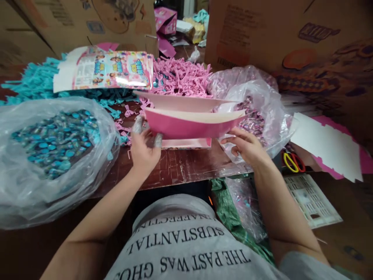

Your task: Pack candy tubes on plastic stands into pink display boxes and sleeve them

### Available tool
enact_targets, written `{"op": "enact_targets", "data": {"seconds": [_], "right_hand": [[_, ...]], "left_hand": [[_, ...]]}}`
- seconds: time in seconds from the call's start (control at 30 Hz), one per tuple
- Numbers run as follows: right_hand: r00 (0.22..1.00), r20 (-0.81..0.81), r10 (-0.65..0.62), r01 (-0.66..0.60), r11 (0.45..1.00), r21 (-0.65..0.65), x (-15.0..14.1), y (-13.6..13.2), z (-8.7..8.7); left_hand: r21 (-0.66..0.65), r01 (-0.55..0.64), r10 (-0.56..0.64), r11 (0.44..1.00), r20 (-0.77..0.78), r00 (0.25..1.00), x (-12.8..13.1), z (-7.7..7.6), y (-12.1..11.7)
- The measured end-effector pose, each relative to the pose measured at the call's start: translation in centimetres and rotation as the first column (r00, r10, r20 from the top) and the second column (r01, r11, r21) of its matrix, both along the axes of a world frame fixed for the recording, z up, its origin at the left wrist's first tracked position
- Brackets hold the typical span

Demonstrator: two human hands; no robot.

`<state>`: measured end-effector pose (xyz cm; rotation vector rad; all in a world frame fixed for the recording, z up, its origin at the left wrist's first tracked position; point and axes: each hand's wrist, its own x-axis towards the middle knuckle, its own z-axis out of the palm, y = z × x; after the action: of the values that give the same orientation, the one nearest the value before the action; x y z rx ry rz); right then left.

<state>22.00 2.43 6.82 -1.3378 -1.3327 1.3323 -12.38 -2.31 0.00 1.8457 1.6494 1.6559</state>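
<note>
Both hands hold a pink cardboard box (186, 123) standing on the dark table (180, 167) in front of me. My left hand (144, 146) grips its left end, with taped fingertips on the flap. At the box's right end my right hand (246, 146) curls its fingers under the bent pink flap. The box's flaps are spread open towards me.
A clear bag of blue-wrapped pieces (54, 142) lies at the left, a bag of pink-wrapped ones (256, 116) at the right. Blue shreds (32, 83) and pink shreds (180, 76) lie behind, with a printed flat carton (105, 68). Scissors (293, 161), flat pink card (329, 149), big cardboard boxes (291, 42).
</note>
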Motion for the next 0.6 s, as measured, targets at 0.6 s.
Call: {"op": "enact_targets", "data": {"seconds": [0.6], "right_hand": [[0.848,0.501,-0.172,-0.069,0.902,0.426,0.9,2.4,-10.1]], "left_hand": [[0.056,0.083,-0.084,0.995,0.021,0.996,1.6,-4.8,2.4]]}}
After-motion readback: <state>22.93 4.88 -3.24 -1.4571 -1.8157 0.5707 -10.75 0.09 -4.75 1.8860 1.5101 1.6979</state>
